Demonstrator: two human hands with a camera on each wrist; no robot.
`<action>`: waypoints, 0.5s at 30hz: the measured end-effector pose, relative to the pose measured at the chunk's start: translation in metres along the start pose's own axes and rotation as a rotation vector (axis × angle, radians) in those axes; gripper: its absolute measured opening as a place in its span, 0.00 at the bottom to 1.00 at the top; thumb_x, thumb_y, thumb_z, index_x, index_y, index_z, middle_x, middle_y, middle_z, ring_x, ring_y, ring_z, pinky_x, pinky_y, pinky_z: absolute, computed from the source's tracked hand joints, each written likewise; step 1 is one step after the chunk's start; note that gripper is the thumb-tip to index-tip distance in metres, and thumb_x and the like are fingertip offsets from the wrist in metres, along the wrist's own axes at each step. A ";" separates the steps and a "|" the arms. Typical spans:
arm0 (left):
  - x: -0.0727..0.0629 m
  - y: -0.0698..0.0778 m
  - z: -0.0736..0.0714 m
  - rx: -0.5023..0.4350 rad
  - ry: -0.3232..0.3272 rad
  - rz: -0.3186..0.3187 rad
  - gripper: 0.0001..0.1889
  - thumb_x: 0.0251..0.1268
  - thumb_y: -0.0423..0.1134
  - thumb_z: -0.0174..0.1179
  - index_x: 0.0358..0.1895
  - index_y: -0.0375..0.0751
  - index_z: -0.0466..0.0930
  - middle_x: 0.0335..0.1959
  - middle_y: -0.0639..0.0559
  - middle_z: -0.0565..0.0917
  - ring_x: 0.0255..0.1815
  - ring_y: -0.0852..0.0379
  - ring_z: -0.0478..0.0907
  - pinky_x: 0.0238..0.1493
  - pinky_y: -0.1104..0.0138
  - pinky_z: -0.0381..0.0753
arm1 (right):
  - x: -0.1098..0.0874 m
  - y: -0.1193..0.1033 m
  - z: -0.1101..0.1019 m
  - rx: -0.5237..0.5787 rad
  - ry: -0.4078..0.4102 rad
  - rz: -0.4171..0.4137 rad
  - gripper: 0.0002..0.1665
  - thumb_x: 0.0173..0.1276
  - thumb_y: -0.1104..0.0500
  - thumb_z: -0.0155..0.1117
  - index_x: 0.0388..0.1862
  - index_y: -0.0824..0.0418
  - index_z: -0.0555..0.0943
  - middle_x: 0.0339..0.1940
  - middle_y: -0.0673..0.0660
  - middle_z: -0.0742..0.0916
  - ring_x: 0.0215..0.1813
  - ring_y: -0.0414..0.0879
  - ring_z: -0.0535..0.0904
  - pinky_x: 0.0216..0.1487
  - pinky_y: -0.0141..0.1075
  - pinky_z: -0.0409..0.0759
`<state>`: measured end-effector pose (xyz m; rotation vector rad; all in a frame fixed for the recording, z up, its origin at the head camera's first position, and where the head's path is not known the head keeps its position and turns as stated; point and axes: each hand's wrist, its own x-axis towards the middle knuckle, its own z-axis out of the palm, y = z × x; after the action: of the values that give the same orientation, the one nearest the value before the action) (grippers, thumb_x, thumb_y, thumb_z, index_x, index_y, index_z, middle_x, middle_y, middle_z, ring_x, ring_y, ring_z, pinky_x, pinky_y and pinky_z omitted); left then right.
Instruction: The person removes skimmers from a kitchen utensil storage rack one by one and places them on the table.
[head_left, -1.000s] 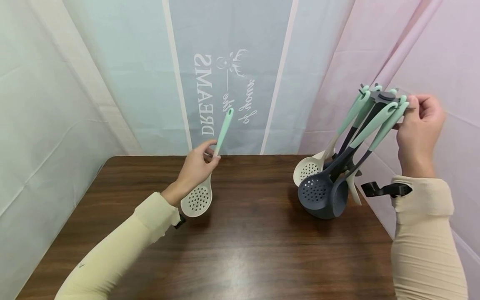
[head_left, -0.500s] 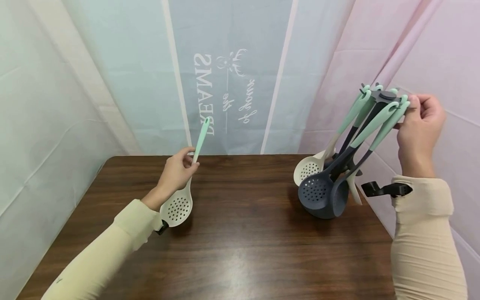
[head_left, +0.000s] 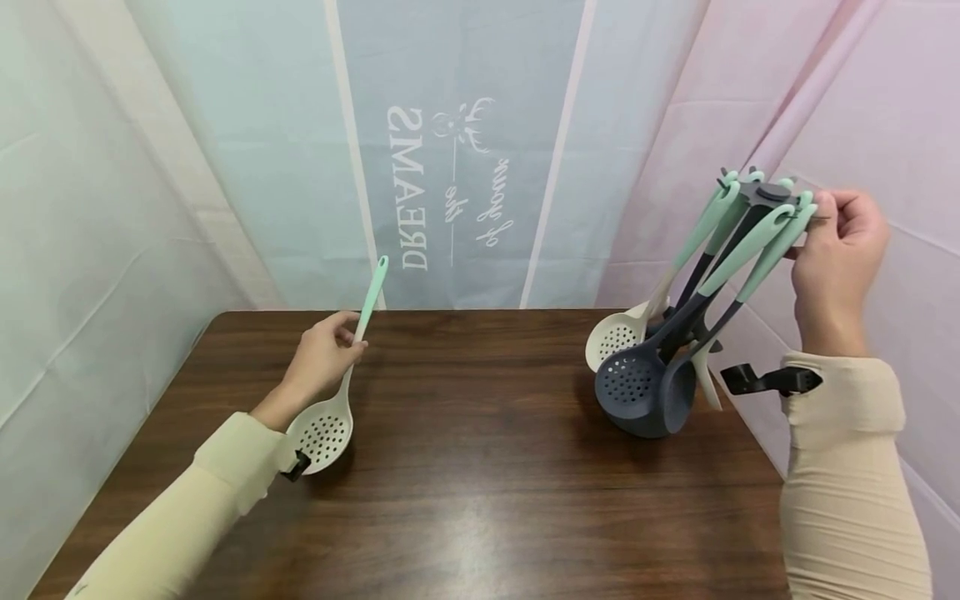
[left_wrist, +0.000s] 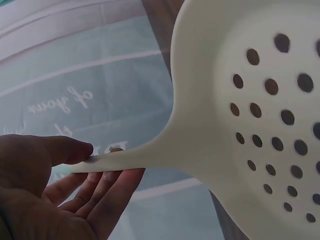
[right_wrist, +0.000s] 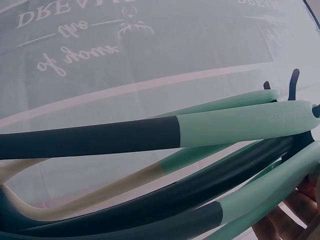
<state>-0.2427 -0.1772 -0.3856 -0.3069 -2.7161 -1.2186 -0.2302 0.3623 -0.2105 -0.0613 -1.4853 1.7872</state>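
At the left, my left hand (head_left: 322, 354) pinches a cream skimmer (head_left: 324, 433) by its handle between thumb and fingers. Its mint handle end points up and away, while the perforated bowl hangs low over the table. In the left wrist view, the skimmer's neck (left_wrist: 165, 147) lies across the fingers. My right hand (head_left: 843, 258) grips the top of the dark utensil stand (head_left: 772, 193) at its right side, by a hook. Curled fingers (right_wrist: 285, 220) show behind a mint handle in the right wrist view; their exact contact is partly hidden.
Several mint-handled utensils hang on the stand, among them a navy skimmer (head_left: 628, 385), a navy ladle (head_left: 681, 398) and another cream skimmer (head_left: 617, 340). Below is a brown wooden table (head_left: 480, 467). Printed cloth (head_left: 480, 50) hangs behind it, with plain cloth at both sides.
My left hand has carried the cream skimmer to the left and nearer to me, away from the stand. My right hand has stayed at the stand's top.
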 end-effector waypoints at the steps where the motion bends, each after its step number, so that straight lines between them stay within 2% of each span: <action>1: -0.001 -0.001 -0.002 0.001 -0.006 -0.005 0.23 0.70 0.30 0.62 0.66 0.32 0.74 0.37 0.39 0.84 0.35 0.45 0.86 0.36 0.55 0.82 | 0.000 0.000 0.000 0.001 -0.003 0.002 0.09 0.75 0.64 0.62 0.32 0.62 0.81 0.29 0.54 0.83 0.27 0.39 0.81 0.22 0.26 0.81; 15: -0.009 -0.025 -0.038 0.082 0.001 -0.073 0.23 0.70 0.31 0.62 0.66 0.30 0.73 0.35 0.38 0.85 0.29 0.51 0.85 0.30 0.62 0.79 | 0.002 0.001 -0.002 0.004 -0.019 -0.005 0.09 0.75 0.64 0.61 0.32 0.62 0.81 0.30 0.54 0.84 0.29 0.40 0.82 0.24 0.27 0.82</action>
<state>-0.2383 -0.2231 -0.3809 -0.1987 -2.7897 -1.1209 -0.2304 0.3652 -0.2111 -0.0381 -1.4939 1.7914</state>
